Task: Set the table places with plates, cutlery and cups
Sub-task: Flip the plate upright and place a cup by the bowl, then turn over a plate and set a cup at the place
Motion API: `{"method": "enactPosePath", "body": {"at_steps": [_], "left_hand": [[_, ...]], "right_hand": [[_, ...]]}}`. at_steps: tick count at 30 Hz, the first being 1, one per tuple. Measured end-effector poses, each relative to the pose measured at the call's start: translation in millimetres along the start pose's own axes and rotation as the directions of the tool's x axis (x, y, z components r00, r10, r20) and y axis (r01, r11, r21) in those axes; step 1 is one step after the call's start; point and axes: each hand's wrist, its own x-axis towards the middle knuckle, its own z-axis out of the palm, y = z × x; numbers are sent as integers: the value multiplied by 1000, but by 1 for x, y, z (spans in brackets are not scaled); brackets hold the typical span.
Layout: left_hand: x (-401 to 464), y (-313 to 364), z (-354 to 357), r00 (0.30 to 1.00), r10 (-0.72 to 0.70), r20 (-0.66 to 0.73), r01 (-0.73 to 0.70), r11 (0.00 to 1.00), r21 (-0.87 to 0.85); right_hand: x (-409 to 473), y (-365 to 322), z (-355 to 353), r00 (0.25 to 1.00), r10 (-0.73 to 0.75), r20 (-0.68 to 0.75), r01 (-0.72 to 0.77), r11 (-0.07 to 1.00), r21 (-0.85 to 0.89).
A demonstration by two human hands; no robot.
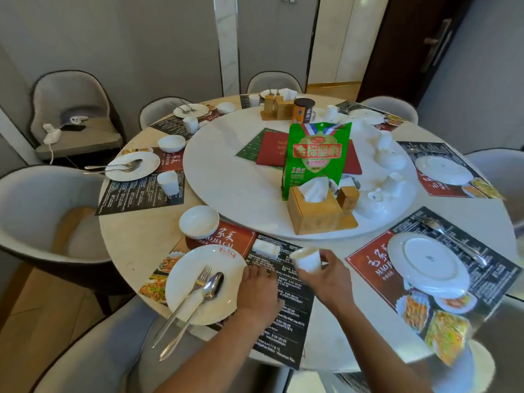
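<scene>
**Cup in the air over the nearest place, with little room to set it down**

The cup is off the table, tipped on its side in the right hand, whose fingers and thumb are curled round it above the dark part of the placemat. It is blurred, so I cannot tell how firm the hold is. A tilted cup held only by the fingertips could slip and drop onto the mat or the small white dish just beyond it.

The left hand lies flat on the mat, fingers straight, touching the right edge of the plate. If that hand pushes or drags, the mat could slide and take the plate with it. The fork and spoon lie across the plate with their handles hanging past its near rim and close to the table's edge; a nudge could tip them to the floor.

The white bowl sits at the mat's far left corner, beside the turntable. If the turntable is turned, the tissue box at its near rim could sweep close to a cup placed too far forward.
</scene>
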Motion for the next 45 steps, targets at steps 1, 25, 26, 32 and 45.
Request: {"method": "enactPosePath", "body": {"at_steps": [1,25,26,32,45], "left_hand": [[1,0,0,1000,-6,4,6,1000,5],[43,16,8,943,-284,176,298,953,-56],[42,16,8,943,-284,174,297,953,-55],[38,14,11,951,-260,165,271,961,-49],[5,51,7,980,-102,-169,87,992,-97]], "right_hand": [[0,4,2,1000,0,9,0,1000,7],[99,26,16,850,-271,451,299,954,9],[99,25,15,848,-267,457,300,954,1],[96,24,13,837,-233,495,311,947,-79],[42,50,-39,935,-253,249,332,873,-358]]}}
